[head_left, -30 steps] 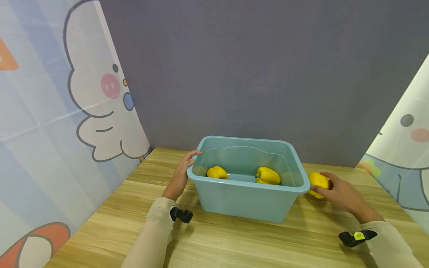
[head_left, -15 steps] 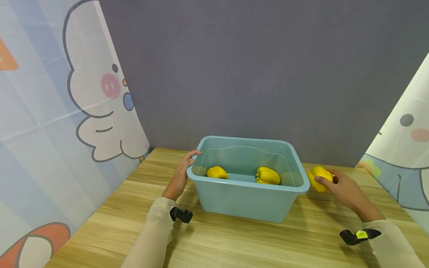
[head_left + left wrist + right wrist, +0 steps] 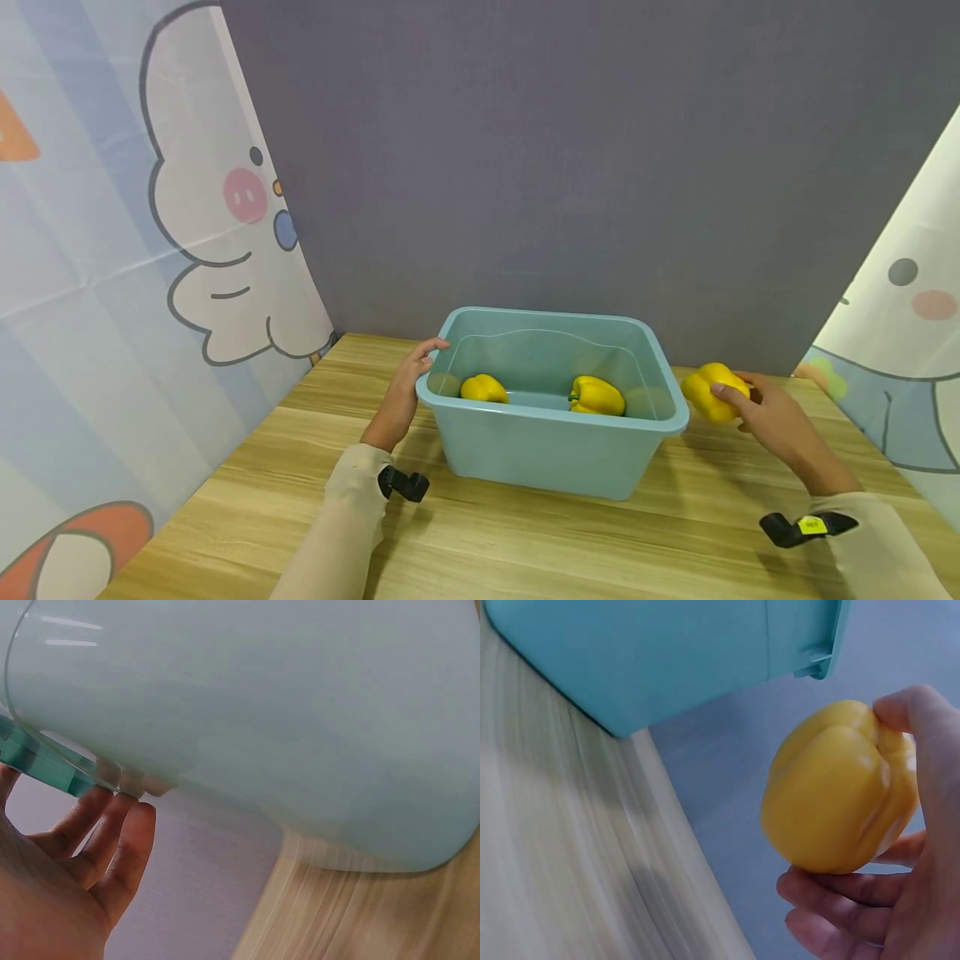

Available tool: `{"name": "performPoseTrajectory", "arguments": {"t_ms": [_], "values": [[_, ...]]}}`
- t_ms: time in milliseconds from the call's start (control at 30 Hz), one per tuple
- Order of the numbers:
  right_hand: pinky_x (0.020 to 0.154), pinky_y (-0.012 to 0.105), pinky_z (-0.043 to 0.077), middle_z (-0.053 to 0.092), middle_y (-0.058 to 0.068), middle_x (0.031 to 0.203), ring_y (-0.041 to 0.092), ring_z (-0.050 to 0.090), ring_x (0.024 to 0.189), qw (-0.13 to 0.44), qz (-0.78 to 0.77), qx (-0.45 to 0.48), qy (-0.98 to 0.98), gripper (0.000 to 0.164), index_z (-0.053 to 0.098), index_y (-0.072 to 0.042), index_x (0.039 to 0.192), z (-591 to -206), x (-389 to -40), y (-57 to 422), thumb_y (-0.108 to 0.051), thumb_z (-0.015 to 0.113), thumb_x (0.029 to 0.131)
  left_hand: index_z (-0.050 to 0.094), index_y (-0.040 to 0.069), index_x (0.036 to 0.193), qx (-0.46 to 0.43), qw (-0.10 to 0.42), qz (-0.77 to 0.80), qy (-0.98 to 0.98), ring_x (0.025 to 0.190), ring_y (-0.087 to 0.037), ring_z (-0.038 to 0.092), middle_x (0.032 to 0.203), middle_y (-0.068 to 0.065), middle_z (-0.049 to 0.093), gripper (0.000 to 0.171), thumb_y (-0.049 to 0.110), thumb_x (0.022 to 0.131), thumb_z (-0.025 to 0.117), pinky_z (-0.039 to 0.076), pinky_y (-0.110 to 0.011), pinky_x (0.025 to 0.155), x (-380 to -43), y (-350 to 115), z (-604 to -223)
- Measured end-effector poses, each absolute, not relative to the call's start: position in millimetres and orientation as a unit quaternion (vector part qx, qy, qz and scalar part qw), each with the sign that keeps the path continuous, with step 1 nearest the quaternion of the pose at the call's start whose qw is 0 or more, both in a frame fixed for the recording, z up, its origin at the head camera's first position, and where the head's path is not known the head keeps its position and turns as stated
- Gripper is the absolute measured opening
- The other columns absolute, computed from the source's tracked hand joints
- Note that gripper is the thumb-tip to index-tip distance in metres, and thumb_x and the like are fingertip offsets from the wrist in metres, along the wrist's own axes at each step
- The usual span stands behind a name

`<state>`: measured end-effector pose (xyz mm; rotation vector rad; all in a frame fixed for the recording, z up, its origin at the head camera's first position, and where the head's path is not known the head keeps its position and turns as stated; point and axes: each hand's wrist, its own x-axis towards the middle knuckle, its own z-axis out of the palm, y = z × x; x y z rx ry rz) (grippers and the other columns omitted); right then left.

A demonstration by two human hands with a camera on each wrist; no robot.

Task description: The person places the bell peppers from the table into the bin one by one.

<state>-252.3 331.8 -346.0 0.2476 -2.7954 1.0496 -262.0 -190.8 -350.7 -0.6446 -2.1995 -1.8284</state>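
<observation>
My right hand holds a yellow bell pepper in the air just right of the bin. In the right wrist view the thumb presses one side of this bell pepper, and the fingers support it from below. My left hand grips the left rim of a light blue plastic bin. From the left wrist, its fingertips show against the bin's outer wall beside the rim. Inside the bin lie two more yellow bell peppers, one at the left and one at the right.
The bin stands on a wood-grain table. A dark grey panel rises behind it. Cloths with cartoon prints hang at the left and right sides.
My right hand has raised the bell pepper from beside the bin and tilted it over. My left hand has stayed at the rim, and the two peppers inside lie as before.
</observation>
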Motion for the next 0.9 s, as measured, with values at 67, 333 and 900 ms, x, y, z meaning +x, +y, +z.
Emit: {"name": "performPoseTrajectory", "arguments": {"t_ms": [67,333,900], "values": [[0.067,0.031,0.055,0.054,0.035,0.123,0.022,0.062,0.091,0.072,0.367,0.083,-0.924,0.075,0.029,0.018,0.145,-343.9,-251.9,331.6,-0.044,0.043,0.106,0.049,0.007,0.141,-0.218,0.104,-0.619,-0.747,0.126,-0.029,0.044,0.149,-0.004,0.041,0.050,0.038,0.105,0.033,0.039,-0.048,0.098,-262.2,-190.9,-350.6],[0.068,0.027,0.055,0.047,0.037,0.127,-0.004,0.055,0.083,0.080,0.419,0.089,-0.900,0.072,0.027,0.020,0.144,-330.8,-246.1,325.8,-0.041,0.039,0.107,0.048,0.007,0.141,-0.217,0.104,-0.621,-0.746,0.126,-0.030,0.043,0.150,-0.005,0.040,0.050,0.037,0.105,0.033,0.038,-0.049,0.098,-261.6,-190.0,-348.9],[0.069,0.027,0.055,0.047,0.029,0.125,-0.003,0.057,0.085,0.100,0.452,0.099,-0.881,0.067,0.027,0.018,0.145,-318.5,-237.7,316.9,-0.038,0.037,0.109,0.050,0.005,0.141,-0.211,0.111,-0.625,-0.744,0.126,-0.030,0.043,0.149,-0.007,0.042,0.051,0.036,0.103,0.036,0.037,-0.048,0.098,-263.0,-190.2,-351.3]]}}
